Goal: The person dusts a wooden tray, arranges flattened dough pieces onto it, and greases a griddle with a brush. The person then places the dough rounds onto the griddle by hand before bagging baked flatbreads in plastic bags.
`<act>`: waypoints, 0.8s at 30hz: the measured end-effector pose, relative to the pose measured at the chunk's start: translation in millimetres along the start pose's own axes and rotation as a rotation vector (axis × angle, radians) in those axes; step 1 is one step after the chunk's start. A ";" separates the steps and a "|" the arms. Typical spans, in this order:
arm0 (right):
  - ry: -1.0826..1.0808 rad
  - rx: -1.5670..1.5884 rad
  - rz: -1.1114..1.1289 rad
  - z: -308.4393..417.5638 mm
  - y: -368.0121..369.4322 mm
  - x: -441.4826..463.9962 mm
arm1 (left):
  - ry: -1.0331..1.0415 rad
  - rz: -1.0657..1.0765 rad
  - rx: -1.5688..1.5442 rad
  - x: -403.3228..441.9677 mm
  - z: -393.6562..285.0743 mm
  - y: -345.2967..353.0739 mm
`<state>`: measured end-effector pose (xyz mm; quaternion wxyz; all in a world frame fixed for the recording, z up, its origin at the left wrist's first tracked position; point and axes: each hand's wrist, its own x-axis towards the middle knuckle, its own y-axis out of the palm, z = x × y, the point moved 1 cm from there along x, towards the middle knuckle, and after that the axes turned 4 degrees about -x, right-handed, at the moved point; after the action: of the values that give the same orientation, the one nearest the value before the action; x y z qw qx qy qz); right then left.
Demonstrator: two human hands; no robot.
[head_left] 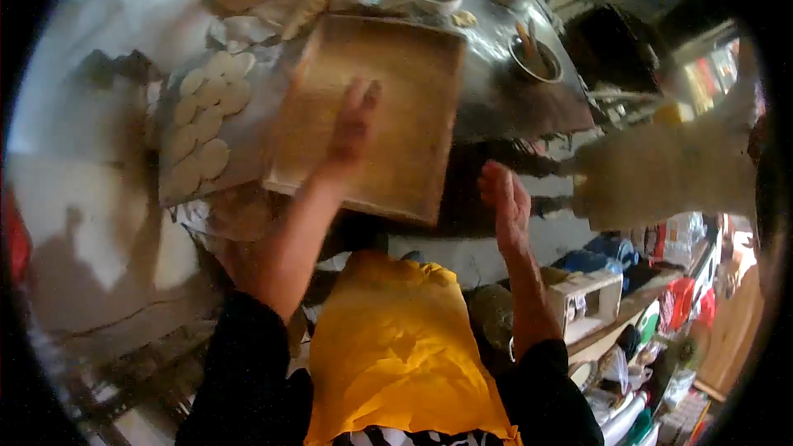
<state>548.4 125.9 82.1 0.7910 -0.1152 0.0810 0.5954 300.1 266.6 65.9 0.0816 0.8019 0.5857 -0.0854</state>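
Note:
A shallow wooden tray (413,124) with raised sides lies tilted at the front of the table. My left hand (351,128), blurred by motion, is over its inner surface with fingers stretched and nothing visible in them. To the right of the tray, my right hand (506,194) hangs in the air, fingers loosely bent, holding nothing that I can see. Several flat round dough pieces (213,157) rest in overlapping rows on a board (248,144) left of the tray.
Behind the tray, a metal-topped table (487,111) bears a bowl with utensils (537,62) and two more bowls. White plastic sheeting (136,0) covers the back left. Another person (669,173) is at the right. A white box (591,306) and cluttered goods lie at lower right.

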 end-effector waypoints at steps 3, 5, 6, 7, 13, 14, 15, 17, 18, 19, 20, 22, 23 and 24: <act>-0.350 0.074 -0.042 50.4 63.8 4.2 | -0.084 0.053 -0.497 -46.7 -6.5 55.4; -0.514 -0.002 0.124 52.3 100.2 11.8 | -0.138 0.070 -0.769 -75.5 -14.2 86.7; -0.567 -0.057 0.253 56.2 114.4 12.4 | -0.141 0.047 -0.801 -84.4 -18.0 90.0; -0.580 -0.106 0.124 60.4 124.5 15.3 | -0.134 0.002 -0.782 -90.8 -19.0 82.4; -0.333 -0.187 0.206 63.0 194.5 29.0 | -0.085 -0.445 -0.637 -79.3 61.5 -169.5; -0.254 -0.192 0.262 59.3 212.8 32.4 | -0.146 -0.539 -0.775 -87.1 34.1 -203.1; -0.171 -0.196 0.319 56.2 236.4 39.2 | -0.146 -0.545 -0.780 -82.1 18.4 -213.2; -0.289 -0.221 0.297 54.6 310.9 53.5 | -0.024 -0.744 -0.725 -65.1 2.6 -237.1; -0.399 -0.250 0.258 53.5 352.6 55.9 | 0.010 -0.733 -0.718 -51.2 1.0 -242.2; -0.521 -0.282 0.209 57.2 393.9 66.1 | 0.022 -0.665 -0.706 -36.8 3.3 -253.2; -0.646 -0.322 0.167 61.9 429.5 79.7 | 0.011 -0.575 -0.685 -23.2 5.8 -267.7; -0.738 -0.379 0.144 59.3 473.1 102.2 | -0.032 -0.474 -0.565 -3.9 24.6 -330.8; -0.627 -0.412 0.260 56.5 487.3 118.6 | -0.035 -0.459 -0.490 4.0 34.3 -375.4; -0.525 -0.437 0.367 57.9 502.0 138.8 | -0.032 -0.471 -0.412 10.9 45.0 -427.1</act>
<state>104.3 402.8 57.8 0.6217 -0.1085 -0.2336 0.7397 -105.6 394.6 6.5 0.2297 0.6094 0.7589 0.0061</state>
